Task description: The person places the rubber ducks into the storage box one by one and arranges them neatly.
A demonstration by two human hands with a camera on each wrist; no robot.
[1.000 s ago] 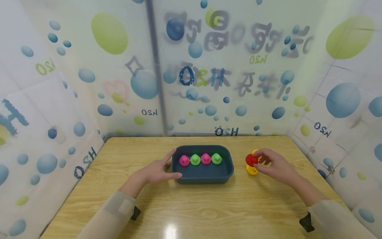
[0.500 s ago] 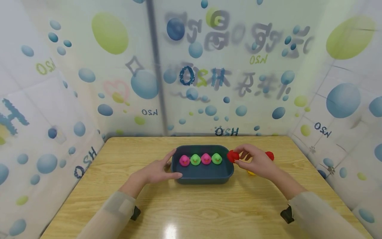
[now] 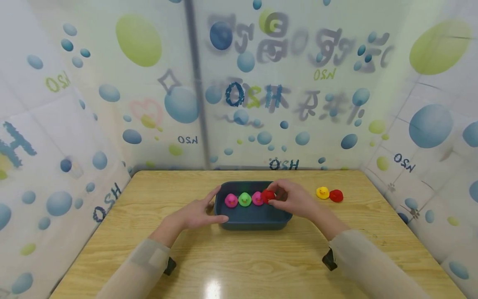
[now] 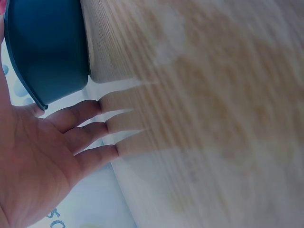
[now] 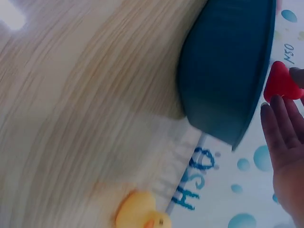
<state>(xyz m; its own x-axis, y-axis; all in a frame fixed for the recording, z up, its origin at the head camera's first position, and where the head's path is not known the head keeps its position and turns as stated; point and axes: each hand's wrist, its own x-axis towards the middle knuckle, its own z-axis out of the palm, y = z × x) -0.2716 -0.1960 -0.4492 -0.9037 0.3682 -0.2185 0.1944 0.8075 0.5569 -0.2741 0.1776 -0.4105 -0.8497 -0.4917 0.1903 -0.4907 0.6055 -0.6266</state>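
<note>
Since the earlier frame, the right hand (image 3: pixel 293 200) has travelled left from the bin's right rim, taking the red duck (image 3: pixel 267 196) with it; left hand (image 3: pixel 194 214) unchanged.

Right hand: thumb and fingertips pinch the red duck. Right wrist view puts the duck just above the rim of the dark blue bin (image 3: pixel 254 226), not set down. From the head view it hangs over the bin's right half, overlapping the edge of a pink duck.

Left hand: thumb and fingers spread apart around the bin's left end, thumb over the front rim, forefinger at the back corner. Left wrist view shows three straight fingers beside the bin wall. The two hands are well apart, bin between them.

Row visible in the bin, left to right: first pink duck (image 3: pixel 231 201), green duck (image 3: pixel 244 199), second pink duck (image 3: pixel 257 198). What lies behind the red duck is hidden.

On the wood-grain table (image 3: pixel 239 261), right of the bin: a yellow duck (image 3: pixel 323 192) just beside a second red duck (image 3: pixel 336 195). Behind, a bubble-print curtain (image 3: pixel 149 104). Pale sleeves (image 3: pixel 138 261) on both arms.
</note>
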